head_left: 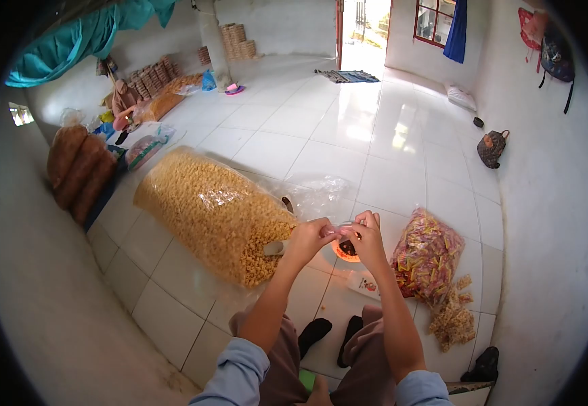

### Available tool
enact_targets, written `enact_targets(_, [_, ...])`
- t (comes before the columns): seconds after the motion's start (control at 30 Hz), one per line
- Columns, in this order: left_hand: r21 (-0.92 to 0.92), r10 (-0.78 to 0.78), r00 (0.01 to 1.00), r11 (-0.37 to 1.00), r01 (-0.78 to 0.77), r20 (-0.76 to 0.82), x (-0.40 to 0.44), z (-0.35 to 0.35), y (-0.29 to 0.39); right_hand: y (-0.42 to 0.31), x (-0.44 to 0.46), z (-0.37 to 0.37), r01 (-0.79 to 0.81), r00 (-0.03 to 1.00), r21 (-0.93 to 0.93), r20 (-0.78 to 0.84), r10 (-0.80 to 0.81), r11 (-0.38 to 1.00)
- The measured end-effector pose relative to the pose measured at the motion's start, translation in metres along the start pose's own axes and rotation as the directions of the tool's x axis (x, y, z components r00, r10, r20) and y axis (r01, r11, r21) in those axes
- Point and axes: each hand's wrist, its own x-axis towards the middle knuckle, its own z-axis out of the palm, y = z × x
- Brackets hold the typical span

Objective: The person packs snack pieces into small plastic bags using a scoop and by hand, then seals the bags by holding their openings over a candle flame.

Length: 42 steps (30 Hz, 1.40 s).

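Note:
My left hand (309, 239) and my right hand (368, 237) are close together in front of me, fingers pinched on a small piece of clear plastic (334, 232). It looks like a plastic bag's edge, mostly hidden by the fingers. Just below them on the floor is a round orange-rimmed container (346, 256) with a dark middle. A large clear sack of yellow puffed snacks (202, 210) lies to the left, its mouth towards me, with a pale scoop (275, 248) in the snacks. Beneath my right forearm lies a white item with a red print (365, 284).
On the right stand a big bag of red-and-yellow packets (429, 252) and several small snack bags (453, 318). Crumpled clear plastic (315, 195) lies ahead. Brown filled sacks (77, 169) lean at the left wall, where another person (124, 101) sits. A backpack (492, 149) rests by the right wall.

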Motion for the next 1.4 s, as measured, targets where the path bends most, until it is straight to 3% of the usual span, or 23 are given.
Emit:
enact_targets(0.03, [0.051, -0.006, 0.998, 0.999, 0.010, -0.066, 0.000, 0.001, 0.000, 0.000, 0.000, 0.000, 0.014, 1.000, -0.062, -0.019, -0.015, 0.998])
enact_targets(0.17, [0.078, -0.064, 0.997, 0.995, 0.067, -0.045, 0.000, 0.006, -0.005, -0.004, -0.001, 0.001, 0.048, 0.996, -0.150, -0.072, -0.059, 0.987])
enact_targets(0.23, [0.018, -0.011, 0.995, 1.000, 0.013, -0.100, -0.002, 0.007, -0.007, -0.006, -0.002, 0.001, -0.046, 0.999, -0.003, -0.025, 0.046, 0.999])
enact_targets(0.37, [-0.045, -0.032, 0.994, 0.999, 0.027, -0.105, -0.002, 0.010, -0.011, 0.003, -0.002, -0.003, -0.060, 0.996, 0.214, 0.072, 0.046, 0.975])
enact_targets(0.43, [-0.028, -0.036, 0.997, 0.999, 0.034, -0.067, -0.003, 0.009, -0.007, 0.006, -0.001, -0.006, -0.297, 0.950, 0.383, 0.210, 0.231, 0.875])
enact_targets(0.53, [-0.059, -0.011, 0.999, 0.998, 0.009, -0.031, -0.002, 0.009, -0.006, 0.015, -0.002, -0.004, -0.324, 0.939, 0.471, 0.264, 0.219, 0.821])
enact_targets(0.67, [-0.084, -0.009, 0.999, 0.996, 0.013, 0.047, -0.004, 0.005, -0.006, 0.019, -0.001, -0.010, -0.319, 0.936, 0.392, 0.272, 0.222, 0.863])
enact_targets(0.73, [-0.013, 0.027, 0.991, 1.000, -0.025, 0.133, -0.005, 0.004, -0.012, 0.008, 0.002, -0.021, -0.496, 0.841, 0.359, 0.426, 0.334, 0.791])
enact_targets(0.77, [-0.011, 0.021, 0.990, 1.000, -0.020, 0.137, -0.005, 0.004, -0.014, 0.009, 0.000, -0.019, -0.501, 0.838, 0.361, 0.429, 0.337, 0.787])
enact_targets(0.83, [-0.182, 0.064, 0.976, 0.983, -0.026, 0.209, -0.005, 0.001, -0.016, 0.011, -0.002, -0.016, -0.486, 0.859, 0.490, 0.423, 0.290, 0.723])
enact_targets(0.87, [-0.180, 0.060, 0.976, 0.984, -0.022, 0.211, -0.006, 0.001, -0.016, 0.012, -0.001, -0.017, -0.489, 0.857, 0.492, 0.425, 0.291, 0.720])
enact_targets(0.93, [-0.220, 0.031, 0.973, 0.975, 0.020, 0.228, -0.008, -0.002, -0.016, 0.013, 0.000, -0.019, -0.384, 0.880, 0.290, 0.402, 0.253, 0.877])
enact_targets(1.03, [-0.201, 0.081, 0.974, 0.979, -0.038, 0.212, -0.009, -0.001, -0.020, 0.008, -0.002, -0.019, -0.276, 0.905, 0.189, 0.382, 0.189, 0.942])
enact_targets(1.17, [-0.185, 0.075, 0.966, 0.982, -0.029, 0.247, -0.010, -0.002, -0.018, 0.017, -0.004, -0.011, -0.301, 0.920, 0.384, 0.359, 0.159, 0.873])
enact_targets(1.23, [-0.094, 0.064, 0.965, 0.995, -0.041, 0.253, -0.010, -0.001, -0.016, 0.015, -0.002, -0.015, -0.494, 0.795, 0.277, 0.527, 0.300, 0.824])
enact_targets(1.4, [-0.111, 0.001, 0.965, 0.993, 0.030, 0.262, -0.008, -0.005, -0.017, 0.022, -0.002, -0.013, -0.457, 0.857, 0.434, 0.449, 0.254, 0.776])
